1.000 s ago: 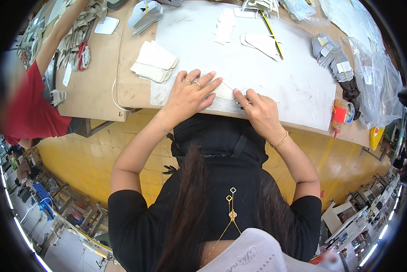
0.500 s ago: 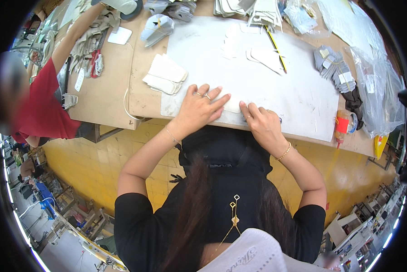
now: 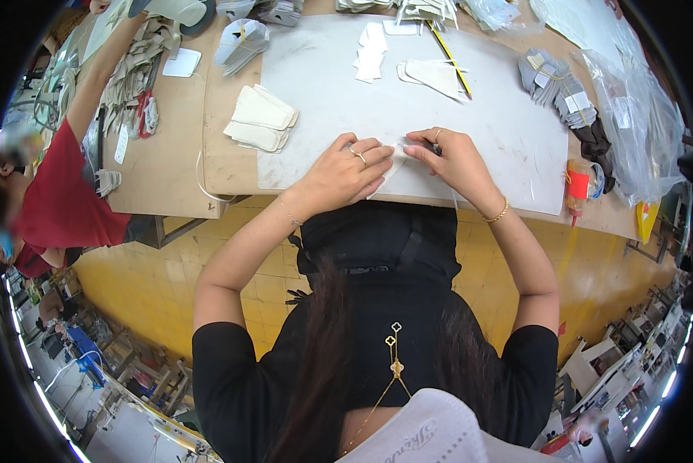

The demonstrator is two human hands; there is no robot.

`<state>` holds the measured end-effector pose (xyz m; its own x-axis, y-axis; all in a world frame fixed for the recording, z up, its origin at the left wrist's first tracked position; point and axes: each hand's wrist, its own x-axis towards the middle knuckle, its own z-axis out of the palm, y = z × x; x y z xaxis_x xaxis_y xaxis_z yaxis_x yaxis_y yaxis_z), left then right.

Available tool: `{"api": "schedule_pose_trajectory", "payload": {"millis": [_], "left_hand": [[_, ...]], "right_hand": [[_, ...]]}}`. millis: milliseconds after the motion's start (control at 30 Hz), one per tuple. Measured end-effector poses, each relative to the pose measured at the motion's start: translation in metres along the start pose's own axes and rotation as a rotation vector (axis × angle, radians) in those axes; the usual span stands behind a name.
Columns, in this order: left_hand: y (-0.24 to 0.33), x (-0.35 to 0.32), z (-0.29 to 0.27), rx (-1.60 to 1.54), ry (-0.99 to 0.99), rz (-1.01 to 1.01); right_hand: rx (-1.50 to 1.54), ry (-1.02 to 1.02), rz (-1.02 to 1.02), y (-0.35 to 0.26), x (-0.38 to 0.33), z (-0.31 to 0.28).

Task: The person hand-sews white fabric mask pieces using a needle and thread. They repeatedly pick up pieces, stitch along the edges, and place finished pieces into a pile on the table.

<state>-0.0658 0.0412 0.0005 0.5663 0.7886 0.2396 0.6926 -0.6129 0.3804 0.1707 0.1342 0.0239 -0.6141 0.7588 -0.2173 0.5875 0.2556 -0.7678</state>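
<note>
A small pale piece (image 3: pixel 391 171) lies on the grey sheet (image 3: pixel 508 166) near the table's front edge. The fingers of my left hand (image 3: pixel 352 168) press its left side against the sheet. My right hand (image 3: pixel 453 160) is closed, thumb and forefinger pinched at the upper right of the piece. A thin white strip (image 3: pixel 455 202) trails below this hand, and a white bit shows between the two hands; its exact shape is too small to tell. Left of my hands sits a stack of cream cut pieces (image 3: pixel 261 118).
Farther back lie white cut pieces (image 3: pixel 371 52), more cream pieces (image 3: pixel 433 76) and a yellow-black pencil (image 3: pixel 448 58). Grey bundles (image 3: pixel 559 86), plastic bags (image 3: pixel 628 127) and a red-labelled bottle (image 3: pixel 577 189) stand right. A co-worker in red (image 3: pixel 72 193) reaches across the left table.
My right hand has lifted from lying on the piece into a pinch, and a thin strip now hangs below it. My left hand's fingers have drawn together. The view has shifted slightly.
</note>
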Motion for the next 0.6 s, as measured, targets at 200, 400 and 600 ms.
{"api": "schedule_pose_trajectory", "payload": {"millis": [200, 400, 600], "left_hand": [[0.0, 0.005, -0.003, 0.032, -0.032, -0.002], [0.002, 0.008, -0.004, 0.022, -0.048, -0.034], [0.001, 0.009, -0.005, 0.009, -0.042, -0.034]], "right_hand": [[-0.023, 0.129, 0.072, -0.011, -0.013, 0.016], [-0.258, 0.291, -0.121, -0.01, -0.034, 0.034], [-0.406, 0.325, -0.172, -0.012, -0.044, 0.048]]}}
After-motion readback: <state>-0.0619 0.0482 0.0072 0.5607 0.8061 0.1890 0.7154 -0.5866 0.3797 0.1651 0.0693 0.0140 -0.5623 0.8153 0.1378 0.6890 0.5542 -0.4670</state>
